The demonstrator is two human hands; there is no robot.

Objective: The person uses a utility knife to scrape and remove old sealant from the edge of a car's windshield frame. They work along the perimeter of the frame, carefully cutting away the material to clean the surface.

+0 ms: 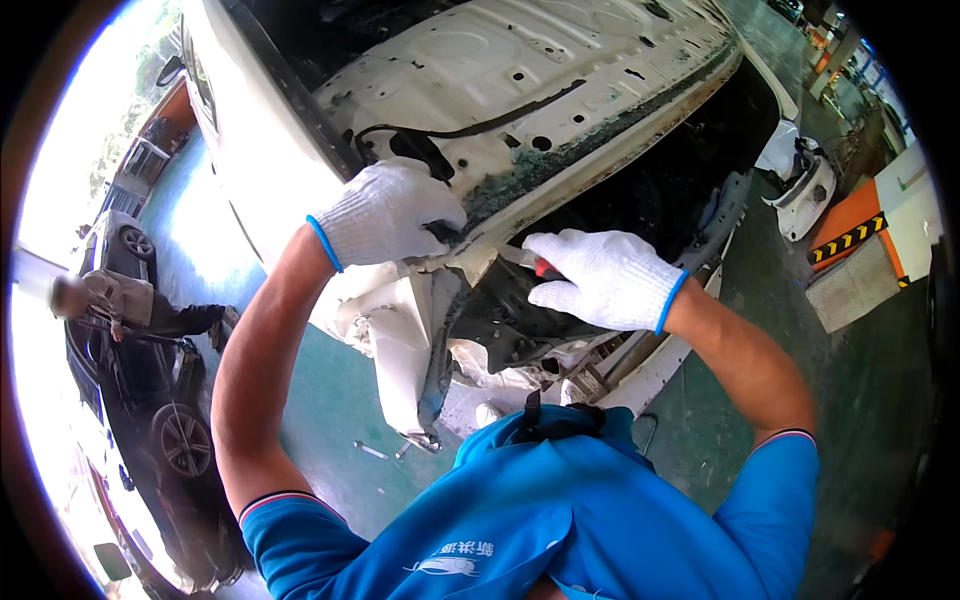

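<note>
In front of me is the stripped, damaged rear of a white car, with a bare metal floor panel (470,70). My left hand (395,212), in a white knit glove with a blue cuff, rests at the near left corner of the panel. Its fingers are curled over a small dark piece there; what they grip is mostly hidden. To the right, my right hand (607,280), gloved alike, is closed round a red-handled tool (545,268). A pale, flat end of it seems to point left toward the torn sheet-metal edge. Crumpled white bodywork (395,350) hangs below my left hand.
A dark, deep opening (640,205) lies beyond my right hand. On the green floor at lower left are metal hand tools (370,450). A dark car (140,400) stands at left, with a person (140,302) beside it. A detached white bumper part (805,195) lies at right.
</note>
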